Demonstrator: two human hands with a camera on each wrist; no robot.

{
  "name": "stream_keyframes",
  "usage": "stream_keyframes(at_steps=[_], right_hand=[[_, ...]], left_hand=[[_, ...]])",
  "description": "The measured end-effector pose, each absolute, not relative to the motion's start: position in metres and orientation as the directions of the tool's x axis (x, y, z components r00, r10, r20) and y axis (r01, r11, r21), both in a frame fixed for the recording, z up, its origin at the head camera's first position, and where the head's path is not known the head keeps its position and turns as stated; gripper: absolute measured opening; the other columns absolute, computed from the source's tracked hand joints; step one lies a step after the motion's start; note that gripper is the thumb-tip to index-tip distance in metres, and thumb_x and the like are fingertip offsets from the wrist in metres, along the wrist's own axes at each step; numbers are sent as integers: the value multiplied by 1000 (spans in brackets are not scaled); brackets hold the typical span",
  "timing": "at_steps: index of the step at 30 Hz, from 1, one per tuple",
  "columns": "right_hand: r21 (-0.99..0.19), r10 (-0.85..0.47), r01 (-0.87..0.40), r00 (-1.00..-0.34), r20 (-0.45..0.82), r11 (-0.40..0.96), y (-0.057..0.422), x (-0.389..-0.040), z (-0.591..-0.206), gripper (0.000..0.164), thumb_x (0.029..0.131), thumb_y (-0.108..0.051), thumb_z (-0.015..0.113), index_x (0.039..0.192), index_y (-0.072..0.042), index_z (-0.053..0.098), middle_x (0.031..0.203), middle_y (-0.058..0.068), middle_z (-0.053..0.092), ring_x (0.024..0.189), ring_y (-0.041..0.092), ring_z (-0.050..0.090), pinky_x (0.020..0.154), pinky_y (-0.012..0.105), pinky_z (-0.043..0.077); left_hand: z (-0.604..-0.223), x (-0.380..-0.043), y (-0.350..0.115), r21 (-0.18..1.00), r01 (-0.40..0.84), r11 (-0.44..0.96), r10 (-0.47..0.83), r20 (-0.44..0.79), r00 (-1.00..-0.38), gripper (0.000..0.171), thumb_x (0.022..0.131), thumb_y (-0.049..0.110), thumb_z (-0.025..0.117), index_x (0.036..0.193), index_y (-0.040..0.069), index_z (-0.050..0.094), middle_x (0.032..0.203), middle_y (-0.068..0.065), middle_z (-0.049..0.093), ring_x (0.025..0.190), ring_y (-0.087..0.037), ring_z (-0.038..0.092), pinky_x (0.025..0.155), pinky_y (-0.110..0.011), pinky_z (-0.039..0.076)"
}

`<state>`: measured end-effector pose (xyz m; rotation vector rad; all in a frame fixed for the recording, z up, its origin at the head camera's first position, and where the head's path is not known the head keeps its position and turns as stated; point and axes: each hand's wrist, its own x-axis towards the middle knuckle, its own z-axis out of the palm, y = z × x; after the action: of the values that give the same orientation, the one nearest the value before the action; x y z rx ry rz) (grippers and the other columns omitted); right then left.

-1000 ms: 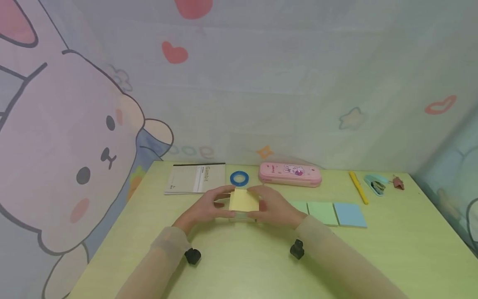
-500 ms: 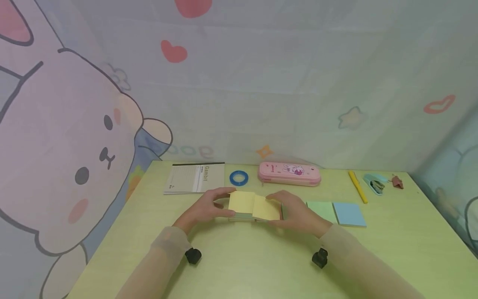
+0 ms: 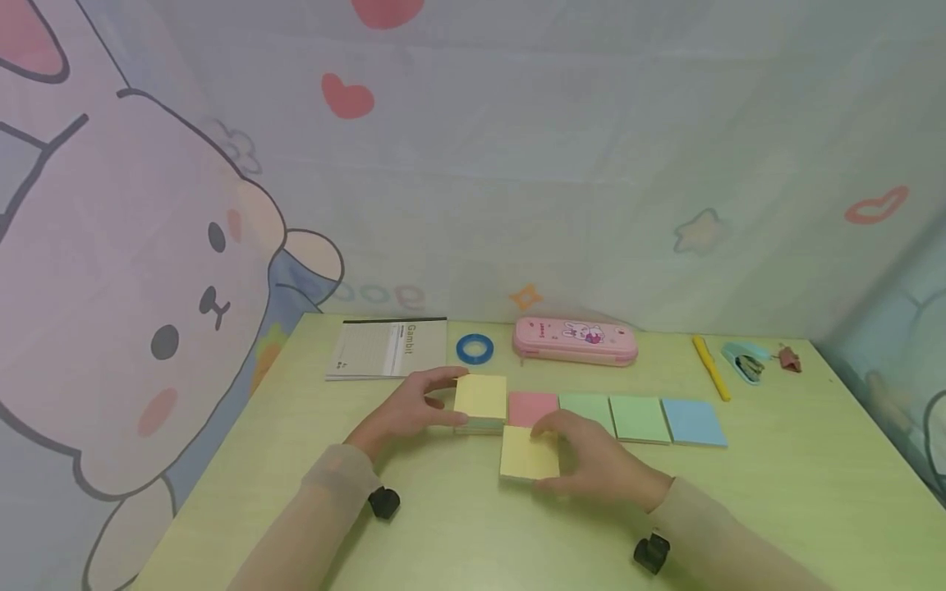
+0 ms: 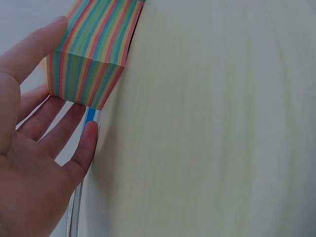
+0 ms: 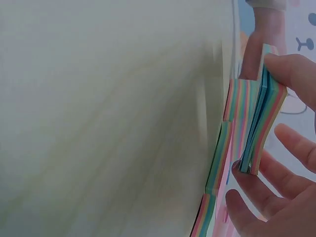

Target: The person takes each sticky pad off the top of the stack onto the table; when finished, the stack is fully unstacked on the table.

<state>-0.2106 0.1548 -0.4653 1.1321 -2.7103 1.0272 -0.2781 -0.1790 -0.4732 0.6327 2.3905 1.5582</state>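
Observation:
My left hand (image 3: 406, 408) grips a tall stack of sticky notes (image 3: 481, 396) at its left side, thumb in front and fingers behind. In the left wrist view the stack's sides (image 4: 94, 52) show many coloured stripes. My right hand (image 3: 608, 461) pinches a thinner yellow-topped sticky note pad (image 3: 526, 453) between thumb and fingers, in front and to the right of the stack. Seen from the right wrist, this pad (image 5: 270, 111) has striped edges, with its layers slightly fanned apart. Beyond it lies a pink sticky note pad (image 3: 532, 406), partly hidden by the held one.
Rightward in the same row lie two green pads (image 3: 640, 419) and a blue pad (image 3: 693, 422). Behind stand a notebook (image 3: 388, 349), a blue tape roll (image 3: 475, 349) and a pink pencil case (image 3: 575, 341). A yellow pen (image 3: 711, 368) and a teal container (image 3: 745, 363) lie far right.
My right hand has lifted the yellow-topped pad off the stack and carried it right, then toward me, uncovering the pink pad. The left hand stays at the stack, which is now lower.

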Motion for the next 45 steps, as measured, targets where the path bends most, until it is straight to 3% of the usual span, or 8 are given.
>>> stream_keyframes(at_steps=[5,11,17,26,31,45], right_hand=[[-594,-647,-614,-737,194,521,143,-203,-469,56,78,-30,94,123,-14,64,122,-6,65,108,13,58,103,39,52],[-530,-682,-647,-713,164,548,121,-199,-470,55,82,-35,90,124,-11,65,126,0,66,120,19,59,110,45,49],[-483,-677,-636,-727,113,602,125,-200,-472,57,81,-35,91,127,-13,64,130,0,63,121,16,58,109,43,51],[-481,-675,-650,-722,152,588,131,-198,-471,52,78,-26,93,120,-12,65,127,1,64,119,18,59,108,44,52],[-469,-666,-640,-733,136,609,128,-200,-471,53,77,-28,94,118,-13,65,126,0,65,121,20,58,111,46,50],[-462,-653,-642,-740,162,612,103,-201,-466,47,75,-33,95,106,-12,67,111,-2,68,106,17,59,102,42,52]], left_hand=[[-475,-278,-179,907,230,352,464,43,-885,78,87,18,88,155,9,51,156,-6,55,145,-30,49,110,-51,51],[-477,-281,-179,907,231,353,460,47,-886,77,87,19,88,154,10,53,155,-5,56,144,-30,50,110,-50,52],[-475,-281,-178,911,229,343,467,46,-883,77,87,18,88,155,9,52,156,-6,54,146,-31,48,111,-51,51],[-476,-279,-179,911,219,349,455,39,-890,78,86,19,89,154,9,52,155,-5,55,145,-30,49,110,-49,52],[-475,-279,-178,910,223,350,463,39,-885,78,86,20,88,154,9,52,155,-6,55,145,-31,49,110,-50,51],[-474,-282,-180,913,198,356,453,17,-892,77,86,21,89,154,11,54,154,-4,56,145,-29,50,111,-50,51]])
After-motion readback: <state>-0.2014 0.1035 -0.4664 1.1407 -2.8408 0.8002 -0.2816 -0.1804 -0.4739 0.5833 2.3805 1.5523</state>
